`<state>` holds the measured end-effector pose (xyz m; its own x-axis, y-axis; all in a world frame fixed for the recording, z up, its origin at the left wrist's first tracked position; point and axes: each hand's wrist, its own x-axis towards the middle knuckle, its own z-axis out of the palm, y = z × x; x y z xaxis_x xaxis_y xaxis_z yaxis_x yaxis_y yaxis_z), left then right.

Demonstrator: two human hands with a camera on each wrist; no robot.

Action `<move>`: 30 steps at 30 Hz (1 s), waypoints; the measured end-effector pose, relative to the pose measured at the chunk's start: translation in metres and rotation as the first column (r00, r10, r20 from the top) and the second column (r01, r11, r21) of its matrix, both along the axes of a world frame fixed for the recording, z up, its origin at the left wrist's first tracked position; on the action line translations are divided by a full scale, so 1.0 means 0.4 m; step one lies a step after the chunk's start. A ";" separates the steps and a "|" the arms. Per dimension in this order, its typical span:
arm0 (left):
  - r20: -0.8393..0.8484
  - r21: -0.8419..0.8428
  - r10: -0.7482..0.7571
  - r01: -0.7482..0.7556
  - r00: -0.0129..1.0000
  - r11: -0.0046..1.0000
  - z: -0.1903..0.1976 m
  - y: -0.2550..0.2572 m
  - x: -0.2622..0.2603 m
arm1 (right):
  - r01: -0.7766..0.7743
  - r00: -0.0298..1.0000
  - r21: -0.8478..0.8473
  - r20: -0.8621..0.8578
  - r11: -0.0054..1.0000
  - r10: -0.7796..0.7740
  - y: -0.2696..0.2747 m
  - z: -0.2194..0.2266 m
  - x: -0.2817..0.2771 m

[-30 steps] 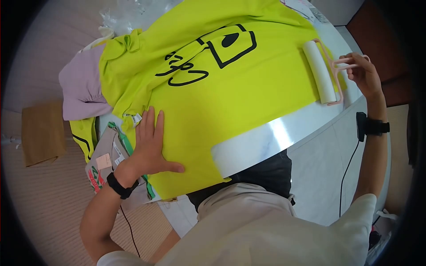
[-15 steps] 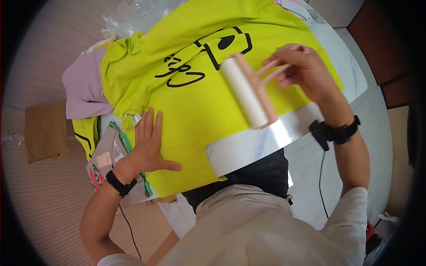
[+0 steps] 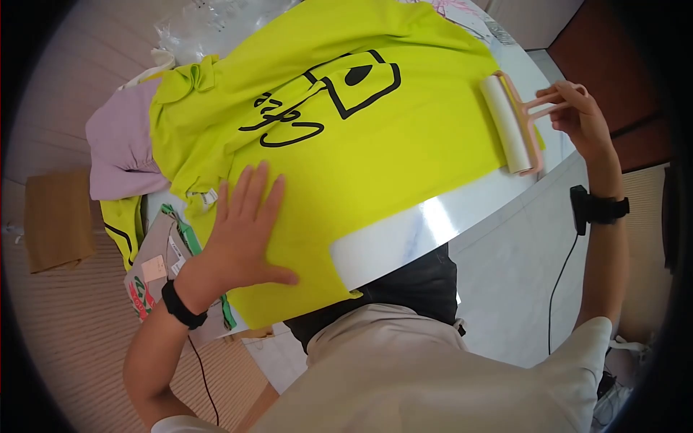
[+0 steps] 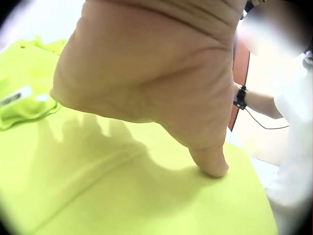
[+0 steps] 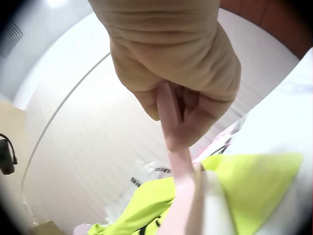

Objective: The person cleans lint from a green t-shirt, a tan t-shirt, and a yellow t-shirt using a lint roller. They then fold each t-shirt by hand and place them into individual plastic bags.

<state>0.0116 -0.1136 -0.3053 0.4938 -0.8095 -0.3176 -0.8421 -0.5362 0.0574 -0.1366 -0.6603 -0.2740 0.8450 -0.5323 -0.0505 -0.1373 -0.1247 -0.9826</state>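
Note:
A bright yellow-green garment [image 3: 404, 166] with a black line print lies spread on the white table. In the head view my left hand [image 3: 242, 238] rests on its near left part, fingers spread. The left wrist view shows the thumb touching the cloth, while the palm arches over it and hides the fingers. My right hand [image 3: 581, 119] grips the pink handle of a lint roller [image 3: 511, 126] at the garment's right edge. Its white roll lies over the cloth there. In the right wrist view, fingers curl round the pink handle [image 5: 178, 166].
Lilac cloth [image 3: 126, 141] lies bunched at the left, and clear plastic [image 3: 209, 29] at the back. A grey printed bag [image 3: 155, 267] with a green edge sits by my left wrist. Bare white tabletop [image 3: 404, 242] shows at the front edge. A brown piece [image 3: 58, 220] lies far left.
The lint roller swung left over the middle of the garment, then back to its right edge. My left hand stays on the cloth, its fingers spread wider now.

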 end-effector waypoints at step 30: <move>0.007 -0.368 0.164 -0.150 0.987 0.918 -0.146 -0.093 -0.001 | -0.296 0.948 0.174 0.172 0.939 0.267 0.601 -0.052 0.278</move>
